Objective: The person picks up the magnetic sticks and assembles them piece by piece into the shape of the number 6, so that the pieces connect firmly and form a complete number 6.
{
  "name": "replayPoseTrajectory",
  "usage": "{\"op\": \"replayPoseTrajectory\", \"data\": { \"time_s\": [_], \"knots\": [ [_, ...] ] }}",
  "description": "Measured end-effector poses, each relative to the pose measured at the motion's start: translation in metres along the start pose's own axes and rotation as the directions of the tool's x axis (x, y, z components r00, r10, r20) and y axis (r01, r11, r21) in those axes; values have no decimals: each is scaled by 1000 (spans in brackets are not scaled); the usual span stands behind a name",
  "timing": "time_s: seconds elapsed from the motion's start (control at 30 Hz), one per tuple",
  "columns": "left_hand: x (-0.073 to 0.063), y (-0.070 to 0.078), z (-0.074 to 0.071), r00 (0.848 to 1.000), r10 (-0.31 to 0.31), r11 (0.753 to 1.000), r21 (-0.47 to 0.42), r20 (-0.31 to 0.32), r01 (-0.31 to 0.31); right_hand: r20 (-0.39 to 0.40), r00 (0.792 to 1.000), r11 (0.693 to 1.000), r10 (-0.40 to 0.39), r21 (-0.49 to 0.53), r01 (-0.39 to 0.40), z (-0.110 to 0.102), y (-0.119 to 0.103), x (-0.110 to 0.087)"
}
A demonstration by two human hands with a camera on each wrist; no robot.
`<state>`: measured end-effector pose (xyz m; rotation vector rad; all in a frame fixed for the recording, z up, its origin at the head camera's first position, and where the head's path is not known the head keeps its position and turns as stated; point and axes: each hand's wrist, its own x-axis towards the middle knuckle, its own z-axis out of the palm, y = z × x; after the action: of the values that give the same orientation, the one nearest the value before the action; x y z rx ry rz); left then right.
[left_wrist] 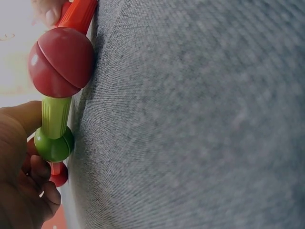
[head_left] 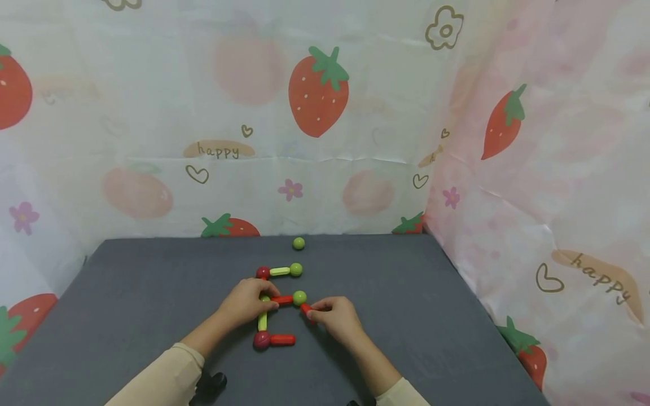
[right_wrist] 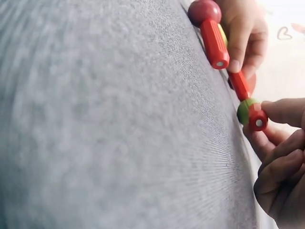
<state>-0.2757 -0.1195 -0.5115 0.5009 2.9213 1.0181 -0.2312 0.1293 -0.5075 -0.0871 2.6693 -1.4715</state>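
A figure of magnetic rods and balls lies on the table. My left hand (head_left: 247, 303) grips its middle-left green ball (left_wrist: 53, 145), where a red rod (head_left: 282, 300) leads right to another green ball (head_left: 300, 298). Between thumb and fingers my right hand (head_left: 337, 318) pinches a loose-ended red rod (right_wrist: 258, 118), its other end at that right green ball. Below the left hand, a yellow-green rod (head_left: 262, 321) runs to a large red ball (head_left: 262, 340), with a red rod (head_left: 282, 339) pointing right. Above, a red ball (head_left: 263, 273), yellow-green rod (head_left: 280, 271) and green ball (head_left: 296, 269) form the top row.
A separate green ball (head_left: 298, 243) sits near the far edge of the dark grey table (head_left: 152, 282). Behind and to the right hangs a strawberry-patterned curtain (head_left: 396, 101). A black object (head_left: 218, 381) shows beside the left sleeve.
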Motion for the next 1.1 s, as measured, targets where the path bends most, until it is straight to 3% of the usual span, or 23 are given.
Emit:
{"op": "replayPoseTrajectory", "data": {
  "time_s": [0.3,0.5,1.1],
  "knots": [
    [-1,2,-1,1000,5,1000,-11,6,-5,-63,996,997,58,48,-55,6,1,1],
    [-1,1,-1,1000,10,1000,-4,2,-10,-35,999,998,35,63,-33,8,1,2],
    [-1,1,-1,1000,3,1000,-21,10,-3,9,997,995,82,57,-83,14,-7,3]
  ]
}}
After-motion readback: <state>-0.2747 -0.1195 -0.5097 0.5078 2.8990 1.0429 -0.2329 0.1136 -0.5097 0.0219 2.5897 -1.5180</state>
